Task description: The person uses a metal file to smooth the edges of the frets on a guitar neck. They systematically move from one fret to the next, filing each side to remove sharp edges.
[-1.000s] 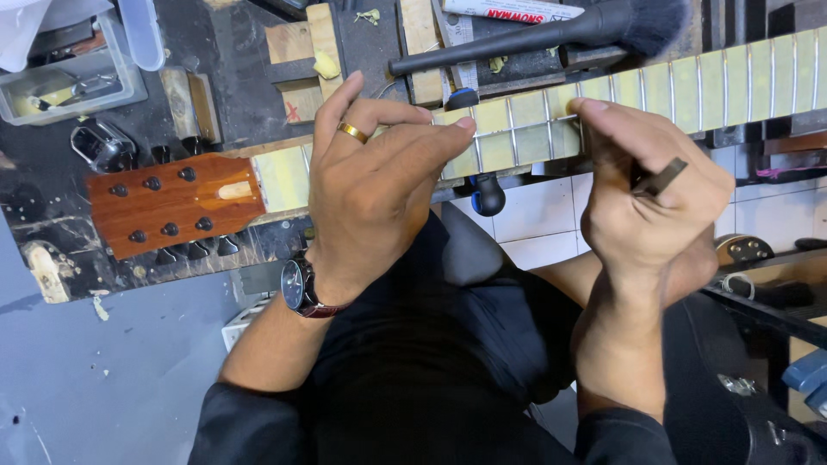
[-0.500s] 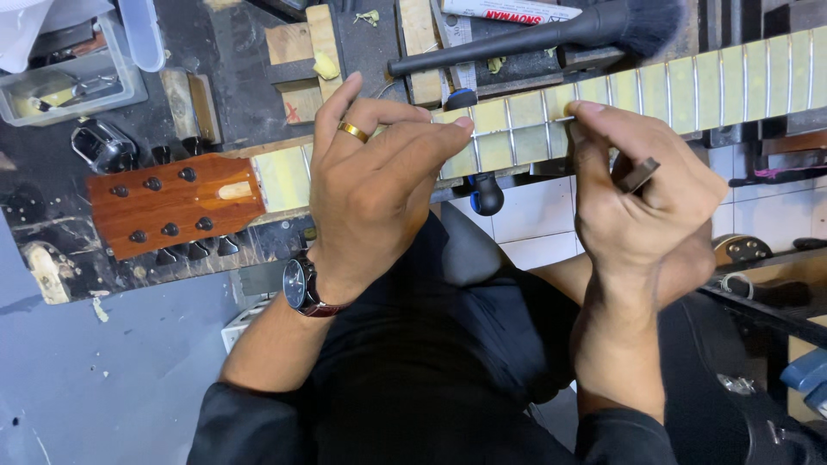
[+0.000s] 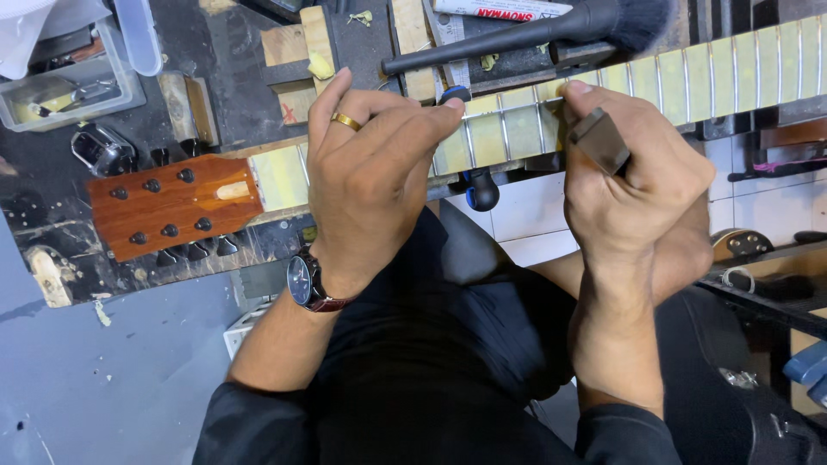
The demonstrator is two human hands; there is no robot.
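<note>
Change: we see the right hand (image 3: 633,185) keep its place at the frets over the last second; its small dark block (image 3: 600,140) has tilted a little.
Left hand (image 3: 370,164): we see it pressed flat over the neck (image 3: 517,129), fingers curled on it, ringed.
Right hand: clenched round the block, thumb tip on a fret.
Neck: across the bench (image 3: 224,52), its pale taped fretboard running right from the brown headstock (image 3: 172,207).
Packages: clear plastic box (image 3: 65,82) top left; white strip with red print (image 3: 500,9) at the top edge, beside a black brush (image 3: 551,30).
</note>
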